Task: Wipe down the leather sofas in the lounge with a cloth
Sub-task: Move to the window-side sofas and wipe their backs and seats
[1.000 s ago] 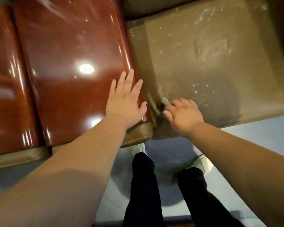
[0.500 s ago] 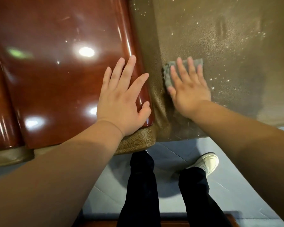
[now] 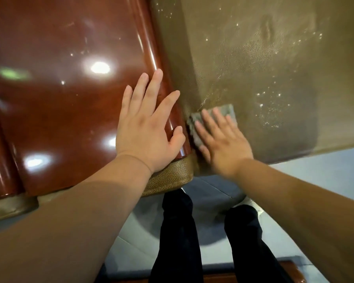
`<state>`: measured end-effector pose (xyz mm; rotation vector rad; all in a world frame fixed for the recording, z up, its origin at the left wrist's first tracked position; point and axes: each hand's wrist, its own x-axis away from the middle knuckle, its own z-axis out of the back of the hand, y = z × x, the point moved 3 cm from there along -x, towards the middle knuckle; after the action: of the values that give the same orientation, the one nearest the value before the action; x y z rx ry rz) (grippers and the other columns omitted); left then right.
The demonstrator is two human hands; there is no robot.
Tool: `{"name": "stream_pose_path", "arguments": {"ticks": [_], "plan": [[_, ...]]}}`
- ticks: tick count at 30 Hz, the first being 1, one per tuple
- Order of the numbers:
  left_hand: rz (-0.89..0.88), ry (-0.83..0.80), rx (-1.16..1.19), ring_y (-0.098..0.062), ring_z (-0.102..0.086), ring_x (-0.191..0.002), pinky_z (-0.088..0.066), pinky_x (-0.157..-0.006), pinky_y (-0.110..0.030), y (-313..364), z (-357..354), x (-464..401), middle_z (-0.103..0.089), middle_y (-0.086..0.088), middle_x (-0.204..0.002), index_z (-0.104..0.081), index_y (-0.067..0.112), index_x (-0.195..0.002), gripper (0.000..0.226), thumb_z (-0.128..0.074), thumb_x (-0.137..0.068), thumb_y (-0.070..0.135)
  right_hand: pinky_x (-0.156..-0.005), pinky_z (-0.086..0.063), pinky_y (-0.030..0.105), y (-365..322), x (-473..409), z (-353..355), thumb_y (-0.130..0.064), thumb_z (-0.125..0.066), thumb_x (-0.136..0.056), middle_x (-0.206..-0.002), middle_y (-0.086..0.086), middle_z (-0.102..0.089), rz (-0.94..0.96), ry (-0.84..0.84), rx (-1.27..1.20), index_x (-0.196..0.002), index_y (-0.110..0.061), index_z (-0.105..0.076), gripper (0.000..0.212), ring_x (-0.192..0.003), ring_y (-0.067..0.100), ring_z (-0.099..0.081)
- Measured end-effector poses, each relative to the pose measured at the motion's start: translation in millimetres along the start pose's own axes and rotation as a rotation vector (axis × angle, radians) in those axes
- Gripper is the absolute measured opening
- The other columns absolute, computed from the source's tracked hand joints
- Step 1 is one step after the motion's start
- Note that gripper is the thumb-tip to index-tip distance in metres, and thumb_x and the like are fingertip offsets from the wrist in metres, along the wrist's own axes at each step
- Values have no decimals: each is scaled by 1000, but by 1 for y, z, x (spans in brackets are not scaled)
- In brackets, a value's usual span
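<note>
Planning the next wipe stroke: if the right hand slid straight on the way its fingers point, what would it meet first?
The right hand would push the grey cloth along bare seat leather; the way looks free there.

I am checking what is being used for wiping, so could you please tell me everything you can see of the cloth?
The cloth is small, grey and looks like soft fabric, folded into a rough pad with a bumpy left edge. It lies flat on the olive leather seat, close to the seam beside the glossy red-brown armrest. The right hand presses on it with straight fingers, hiding most of it; the far corners show.
</note>
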<state>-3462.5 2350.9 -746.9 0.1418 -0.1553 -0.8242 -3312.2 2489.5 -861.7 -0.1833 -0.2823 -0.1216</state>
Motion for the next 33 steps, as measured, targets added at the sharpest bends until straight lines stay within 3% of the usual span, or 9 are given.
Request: {"name": "stream_pose_path", "arguments": {"ticks": [5,10,13,17,19,24,29,31,33], "plan": [[4,18,-4,-33,-16,-162,-11,-131,-56,-2,-1,1,-21,-8,-175,-55,26,-152,68,-55,-87,47,-127,-23,56,27,42,-11,-54,-40,-105,-173,12,-19,343,-4,97,-166,-22,-26,70,-158,39,-20],[4,15,-10,-32,-15,-162,-9,-132,-54,-1,-1,1,-20,-6,-176,-54,27,-151,65,-57,-88,44,-128,-3,59,99,-11,16,-52,-27,-106,-173,19,-7,-505,135,-112,-166,-14,-17,72,-158,45,-5],[12,-9,1,-32,-12,-163,-8,-132,-54,1,2,1,-19,-6,-176,-54,26,-152,65,-58,-89,43,-128,0,56,31,27,2,-60,-34,-105,-174,18,-5,-213,43,-57,-167,-18,-21,76,-160,44,-3],[8,3,-19,-31,-12,-163,-7,-132,-52,-2,0,1,-18,-5,-176,-53,27,-152,65,-57,-89,44,-128,-22,53,20,53,-11,-64,-38,-104,-173,11,-17,330,-20,91,-165,-22,-27,74,-160,36,-15],[9,16,-18,-30,-13,-163,-7,-132,-51,-2,-1,2,-19,-5,-176,-54,28,-151,65,-56,-88,45,-129,-17,54,53,28,-6,-63,-30,-105,-173,11,-20,258,38,67,-165,-21,-29,73,-160,36,-17],[19,-3,-21,-30,-13,-163,-7,-132,-52,1,1,1,-19,-5,-176,-54,28,-152,65,-57,-89,43,-128,1,55,71,-29,26,-58,-21,-106,-175,13,-2,-449,57,-124,-167,-20,-13,73,-160,40,0],[23,-12,-34,-29,-11,-163,-5,-133,-50,1,2,1,-17,-4,-176,-53,28,-153,66,-54,-89,46,-130,5,47,-3,2,8,-58,-26,-108,-176,4,0,304,-179,13,-167,-28,-11,68,-162,32,5],[22,-5,-36,-29,-11,-163,-5,-133,-50,-1,0,1,-17,-3,-176,-53,29,-153,66,-54,-89,46,-131,2,46,23,-19,18,-58,-26,-107,-176,2,-5,298,-127,28,-167,-28,-14,69,-162,28,0],[22,2,-22,-29,-12,-163,-6,-133,-50,-1,0,2,-18,-4,-176,-54,29,-152,66,-56,-88,45,-129,1,48,56,-54,29,-59,-20,-105,-176,5,-3,30,-53,40,-168,-26,-13,72,-162,30,0]]}}
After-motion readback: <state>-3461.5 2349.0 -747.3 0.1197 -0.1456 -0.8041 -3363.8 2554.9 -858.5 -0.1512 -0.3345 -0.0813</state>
